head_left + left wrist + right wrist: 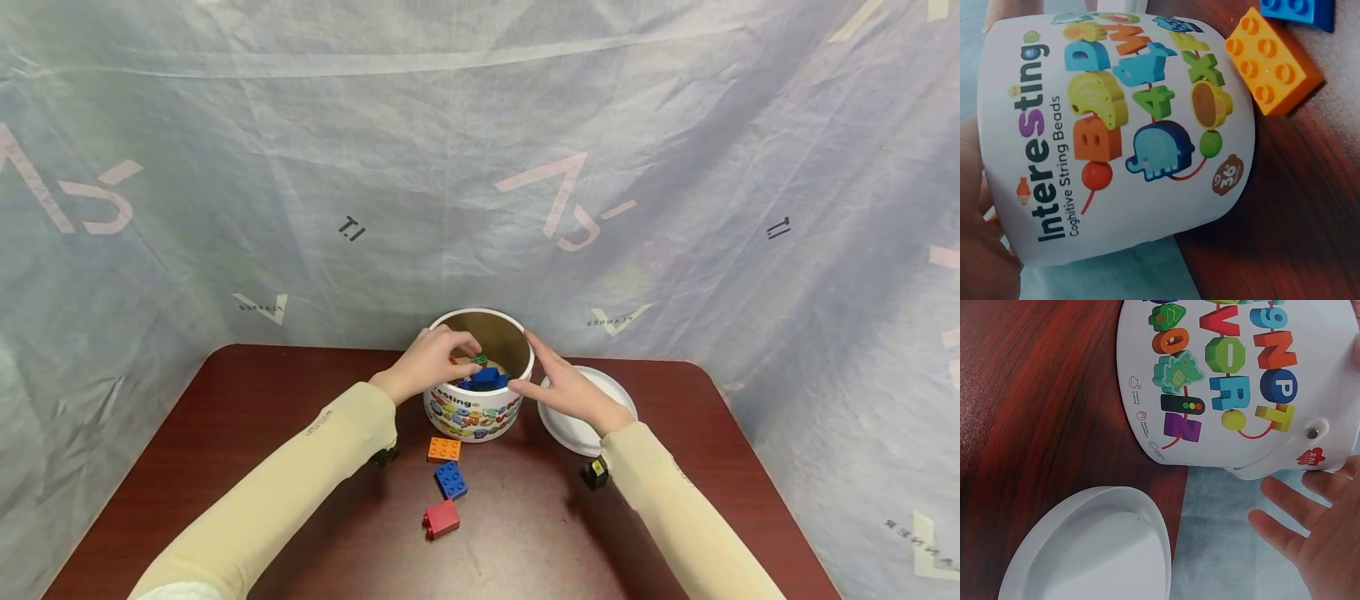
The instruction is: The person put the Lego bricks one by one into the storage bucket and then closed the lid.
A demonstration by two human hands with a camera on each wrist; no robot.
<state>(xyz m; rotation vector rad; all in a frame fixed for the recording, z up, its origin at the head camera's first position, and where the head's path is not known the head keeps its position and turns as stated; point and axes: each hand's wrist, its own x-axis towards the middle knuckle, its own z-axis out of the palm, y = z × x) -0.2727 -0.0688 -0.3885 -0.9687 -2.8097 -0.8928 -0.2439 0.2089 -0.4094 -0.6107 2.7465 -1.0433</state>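
Note:
A round white bucket point(474, 423) printed with colourful letters and animals stands upright near the table's back edge. Inside it lie blue bricks point(489, 377) and a small green piece point(480, 360). My left hand point(432, 358) reaches over the left rim, thumb and fingers apart above the contents, with nothing visible between them. The right hand point(564, 385) rests against the bucket's right rim, its fingers point(1282, 515) extended and spread. In front of the bucket lie an orange brick point(444, 450), a blue brick point(451, 481) and a red brick point(442, 519).
A white round lid point(577, 423) lies on the dark red table point(300, 383), right of the bucket and partly beneath the right forearm. Grey printed sheeting point(420, 167) hangs behind the table and along its sides. The bucket's white handle point(1279, 459) hangs at its side.

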